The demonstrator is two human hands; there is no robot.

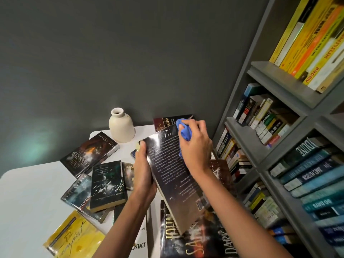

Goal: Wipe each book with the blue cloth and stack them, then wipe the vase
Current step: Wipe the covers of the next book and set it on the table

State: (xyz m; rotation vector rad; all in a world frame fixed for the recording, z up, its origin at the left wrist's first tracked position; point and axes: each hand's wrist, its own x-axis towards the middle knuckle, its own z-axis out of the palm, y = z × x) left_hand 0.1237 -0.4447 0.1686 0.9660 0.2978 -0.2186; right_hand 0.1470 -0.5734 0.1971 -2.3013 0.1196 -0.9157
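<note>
While my left hand (143,170) grips the dark book (175,175) by its edge above the table (28,198), my right hand (195,146) presses the bunched blue cloth (183,130) on its cover (vase (122,125) behind).

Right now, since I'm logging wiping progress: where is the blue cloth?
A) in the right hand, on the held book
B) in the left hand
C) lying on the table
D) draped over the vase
A: the right hand grips the blue cloth against the top of the held book.
</note>
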